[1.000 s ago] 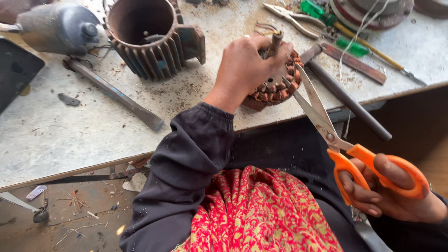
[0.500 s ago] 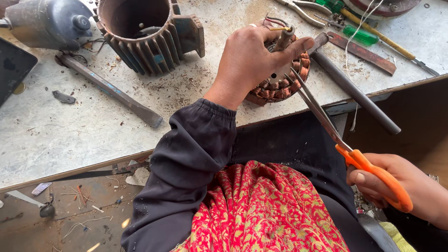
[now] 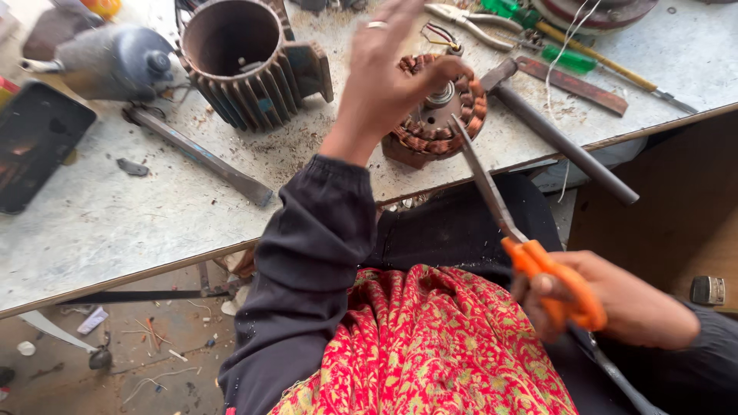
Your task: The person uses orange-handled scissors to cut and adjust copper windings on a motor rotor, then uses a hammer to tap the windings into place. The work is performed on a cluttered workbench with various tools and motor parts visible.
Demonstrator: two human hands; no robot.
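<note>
Far left of the left hand, a dark tray (image 3: 34,146) lies on the bench (image 3: 115,223), with a grey motor body (image 3: 108,61) just beyond it. A flat steel bar (image 3: 200,156) lies diagonally between that and the finned motor housing (image 3: 246,65), which stands open-end up, left of the hand. Left hand (image 3: 388,77): raised above the bench, fingers spread wide and blurred, ring on one finger, thumb tip touching the top of the stator (image 3: 442,107); grips nothing. Stator with copper windings sits at the bench's near edge, directly under and right of the left hand. Scissors (image 3: 530,246), orange handles, blades close together, tips resting at the stator's hub. Right hand (image 3: 607,307): low, off the bench, near the lap, closed around the scissor handles. Beyond the right hand: a long dark rod (image 3: 565,146) angled off the bench edge, a rusty flat file (image 3: 573,86), a green-handled screwdriver (image 3: 584,63), pliers (image 3: 465,17) at the far edge.
</note>
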